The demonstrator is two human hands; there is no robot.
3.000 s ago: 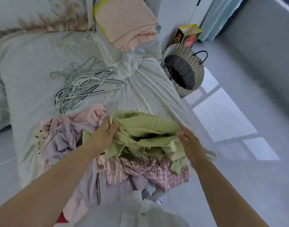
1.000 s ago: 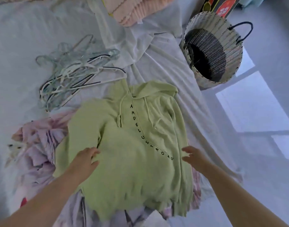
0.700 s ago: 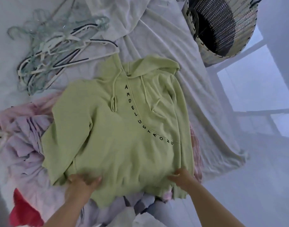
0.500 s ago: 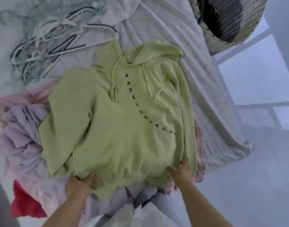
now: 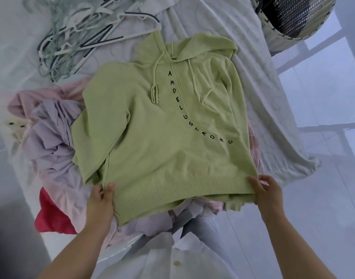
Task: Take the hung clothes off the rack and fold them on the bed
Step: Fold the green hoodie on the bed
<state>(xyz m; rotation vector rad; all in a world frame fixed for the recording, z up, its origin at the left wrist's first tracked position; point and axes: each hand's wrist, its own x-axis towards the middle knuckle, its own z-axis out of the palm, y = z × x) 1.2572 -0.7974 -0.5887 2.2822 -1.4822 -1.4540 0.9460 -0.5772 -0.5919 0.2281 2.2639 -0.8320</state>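
Observation:
A light green hoodie (image 5: 164, 133) with black letters lies front up on the bed (image 5: 263, 101), hood pointing away from me. Its left sleeve is folded in over the body. My left hand (image 5: 101, 200) pinches the ribbed hem at its left corner. My right hand (image 5: 267, 192) grips the hem at its right corner. The hem is stretched straight between both hands. Under the hoodie lies a heap of pink and lilac clothes (image 5: 49, 141) with a red piece (image 5: 51, 216) at the near left.
A tangle of empty hangers (image 5: 82, 31) lies on the sheet at the far left. A woven basket (image 5: 293, 19) stands on the floor beside the bed at the top right. The bed's edge runs along the right, with tiled floor (image 5: 323, 178) beyond.
The crumpled hoodie was spread flat, front up. Both hands slid down from its middle to the hem corners and took hold, pulling the hem straight.

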